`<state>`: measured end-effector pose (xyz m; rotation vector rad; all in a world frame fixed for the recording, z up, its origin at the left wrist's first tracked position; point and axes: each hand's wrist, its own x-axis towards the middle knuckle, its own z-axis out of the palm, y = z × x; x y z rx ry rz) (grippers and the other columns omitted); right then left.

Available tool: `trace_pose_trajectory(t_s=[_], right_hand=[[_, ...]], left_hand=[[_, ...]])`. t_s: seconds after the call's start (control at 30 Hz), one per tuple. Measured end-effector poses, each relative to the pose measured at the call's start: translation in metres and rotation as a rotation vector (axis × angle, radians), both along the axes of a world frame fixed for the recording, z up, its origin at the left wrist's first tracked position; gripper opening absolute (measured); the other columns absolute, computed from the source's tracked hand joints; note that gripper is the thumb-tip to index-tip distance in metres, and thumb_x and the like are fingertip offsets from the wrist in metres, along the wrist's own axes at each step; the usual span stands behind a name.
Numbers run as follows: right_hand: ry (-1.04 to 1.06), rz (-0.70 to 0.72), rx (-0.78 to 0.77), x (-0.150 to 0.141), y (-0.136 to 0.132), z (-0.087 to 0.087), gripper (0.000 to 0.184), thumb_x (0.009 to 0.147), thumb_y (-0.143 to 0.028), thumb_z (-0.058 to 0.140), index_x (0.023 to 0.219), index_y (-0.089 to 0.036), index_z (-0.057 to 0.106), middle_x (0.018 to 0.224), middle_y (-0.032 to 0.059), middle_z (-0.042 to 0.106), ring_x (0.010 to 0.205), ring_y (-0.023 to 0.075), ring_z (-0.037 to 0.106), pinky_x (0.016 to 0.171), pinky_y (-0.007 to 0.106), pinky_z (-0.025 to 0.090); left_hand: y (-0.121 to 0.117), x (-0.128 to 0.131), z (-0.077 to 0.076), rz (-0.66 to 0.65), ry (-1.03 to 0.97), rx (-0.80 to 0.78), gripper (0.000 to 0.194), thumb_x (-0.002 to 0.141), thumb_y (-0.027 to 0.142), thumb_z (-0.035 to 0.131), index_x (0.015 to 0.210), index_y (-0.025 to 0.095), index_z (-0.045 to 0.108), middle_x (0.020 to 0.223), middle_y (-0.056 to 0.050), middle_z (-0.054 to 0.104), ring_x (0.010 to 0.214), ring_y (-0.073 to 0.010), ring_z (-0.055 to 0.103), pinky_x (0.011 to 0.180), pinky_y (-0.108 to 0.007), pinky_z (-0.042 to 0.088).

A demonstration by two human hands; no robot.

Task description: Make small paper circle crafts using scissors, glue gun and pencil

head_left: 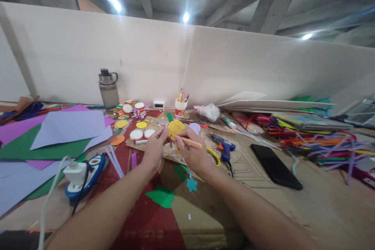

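Note:
My left hand [154, 148] pinches the edge of a round yellow disc [176, 128], held up above the cardboard. In my right hand [193, 152] is an orange pen [191, 141], its tip end at the disc's lower edge; the tip itself is too small to make out. Left of the disc lie white round lids [136, 135] and a white marker [141, 141]. A lilac paper disc [194, 127] shows just behind my right hand. Below the hands are a blue flower-shaped cutout [191, 184] and green paper pieces [161, 196].
A blue glue gun [226, 149] and a black phone [275, 166] lie to the right, beside bundled colored strips [319, 140]. Paper sheets [67, 129] and a blue power strip [84, 179] occupy the left. Behind stand a bottle [109, 91] and a pencil cup [181, 106].

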<state>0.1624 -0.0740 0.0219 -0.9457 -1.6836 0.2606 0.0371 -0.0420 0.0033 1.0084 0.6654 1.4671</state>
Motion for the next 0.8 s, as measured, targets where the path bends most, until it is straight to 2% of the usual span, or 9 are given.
trace_pose_trajectory(t_s=[0.27, 0.53, 0.8], right_hand=[[0.042, -0.058, 0.007, 0.0025, 0.0000, 0.0035, 0.015, 0.087, -0.031, 0.055, 0.077, -0.021, 0.060, 0.070, 0.0003, 0.061, 0.063, 0.0148, 0.056, 0.061, 0.028, 0.046], [0.034, -0.059, 0.022, 0.0010, -0.0004, 0.0034, 0.014, 0.087, -0.029, 0.054, 0.077, -0.020, 0.058, 0.070, 0.0000, 0.061, 0.063, 0.0143, 0.056, 0.061, 0.028, 0.045], [0.034, -0.040, 0.018, -0.0033, 0.0012, -0.0031, 0.014, 0.087, -0.031, 0.054, 0.078, -0.021, 0.059, 0.070, -0.0002, 0.063, 0.063, 0.0142, 0.057, 0.061, 0.028, 0.047]], left_hand=[[-0.0008, 0.0004, 0.0003, 0.003, -0.014, -0.006, 0.026, 0.072, 0.040, 0.073, 0.081, 0.015, 0.072, 0.078, -0.003, 0.066, 0.069, -0.0129, 0.056, 0.068, -0.025, 0.045], [-0.0008, 0.0003, -0.0002, -0.010, -0.028, -0.013, 0.026, 0.072, 0.039, 0.074, 0.081, 0.015, 0.074, 0.080, -0.004, 0.067, 0.066, -0.0119, 0.055, 0.064, -0.024, 0.044], [-0.0011, 0.0009, -0.0019, -0.012, -0.015, -0.038, 0.028, 0.070, 0.040, 0.075, 0.084, 0.016, 0.075, 0.084, -0.005, 0.071, 0.076, -0.0148, 0.060, 0.075, -0.027, 0.047]])
